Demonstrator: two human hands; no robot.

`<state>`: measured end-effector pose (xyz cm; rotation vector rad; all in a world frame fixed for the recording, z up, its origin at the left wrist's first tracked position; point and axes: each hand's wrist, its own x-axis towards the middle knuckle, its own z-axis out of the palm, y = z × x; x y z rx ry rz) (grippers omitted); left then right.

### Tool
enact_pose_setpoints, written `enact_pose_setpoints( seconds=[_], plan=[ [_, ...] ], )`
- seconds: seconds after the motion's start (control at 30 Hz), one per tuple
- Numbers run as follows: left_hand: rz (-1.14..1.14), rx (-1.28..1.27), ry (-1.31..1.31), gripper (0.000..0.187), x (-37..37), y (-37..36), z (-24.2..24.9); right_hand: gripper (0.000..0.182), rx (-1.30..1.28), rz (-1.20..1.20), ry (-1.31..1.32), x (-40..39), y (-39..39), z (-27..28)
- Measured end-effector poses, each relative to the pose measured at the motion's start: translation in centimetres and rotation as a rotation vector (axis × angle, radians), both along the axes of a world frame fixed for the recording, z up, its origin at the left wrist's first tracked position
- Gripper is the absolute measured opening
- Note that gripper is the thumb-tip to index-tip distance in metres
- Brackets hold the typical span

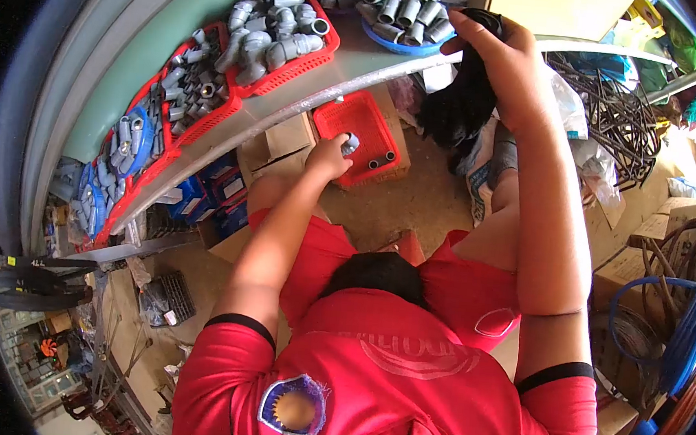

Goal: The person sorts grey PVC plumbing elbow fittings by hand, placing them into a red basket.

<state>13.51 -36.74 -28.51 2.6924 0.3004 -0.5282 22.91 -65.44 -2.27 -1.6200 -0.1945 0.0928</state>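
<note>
My left hand (330, 159) is closed around a grey pipe fitting (351, 143), over the left side of a small red plastic basket (348, 107). A few more small grey fittings (374, 164) lie in the basket's near right corner. Higher up on the right, my right hand (513, 67) grips a bunched black cloth (461, 104) that hangs down below the fingers. Its exact kind is hard to make out. The cloth is close to a blue basket (410, 47) of grey pipe couplings on the shelf.
A shelf edge (291, 115) curves across the left and top. On it stand red baskets (294, 70) of grey elbows and other fittings. Cardboard boxes (284, 143) sit below it. Metal rods (609, 115) and coiled blue hose (690, 334) are at the right.
</note>
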Motion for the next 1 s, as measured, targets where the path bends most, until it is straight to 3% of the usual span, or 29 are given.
enact_pose_setpoints(
  seconds=[0.07, 0.1, 0.13, 0.2, 0.23, 0.33, 0.37, 0.53, 0.67, 0.8, 0.9, 1.0],
  plan=[
    [0.001, 0.023, 0.155, 0.069, 0.3, -0.2, -2.5, 0.032, -0.007, 0.004, -0.017, -0.1, -0.2, 0.1],
    [-0.016, -0.038, 0.123, 0.069, 0.8, 2.4, -12.1, 0.032, -0.013, -0.003, -0.034, -0.1, -0.2, -0.1],
    [-0.01, 0.007, 0.163, 0.069, 0.8, 1.5, -11.6, 0.038, 0.1, 0.014, -0.032, 0.1, -0.3, -0.5],
    [-0.001, 0.096, 0.248, 0.069, 0.3, -0.6, -9.9, 0.04, 0.054, -0.005, -0.078, 0.3, -0.3, -0.6],
    [0.023, 0.113, 0.249, 0.063, 0.3, -0.7, -12.0, 0.033, 0.009, -0.036, -0.092, 0.1, -0.3, -0.7],
    [0.049, 0.178, 0.287, 0.058, 0.0, -2.5, -11.1, 0.036, -0.048, 0.036, -0.123, 0.2, -1.3, 0.5],
    [0.032, 0.165, 0.264, 0.055, -0.2, -1.4, -14.6, 0.031, -0.022, 0.021, 0.122, -1.9, -1.4, 5.5],
    [0.025, 0.222, 0.366, 0.051, -0.2, -2.9, -13.4, 0.038, -0.022, 0.0, 0.169, -1.5, -1.9, 5.3],
    [0.118, 0.176, 0.295, 0.055, -0.1, -1.6, -19.7, 0.037, -0.069, -0.087, 0.206, -1.1, -2.1, 5.9],
    [0.206, 0.134, 0.347, 0.044, 0.1, -1.4, -21.8, 0.035, -0.035, -0.146, 0.148, -0.9, -2.5, 5.6],
    [0.278, 0.076, 0.343, 0.06, -0.1, -1.3, -22.4, 0.035, -0.011, -0.195, 0.151, -0.4, -2.6, 5.2],
    [0.212, 0.108, 0.338, 0.057, -0.3, -1.5, -21.5, 0.034, 0.008, -0.206, 0.128, -0.3, -2.9, 5.0]
  ],
)
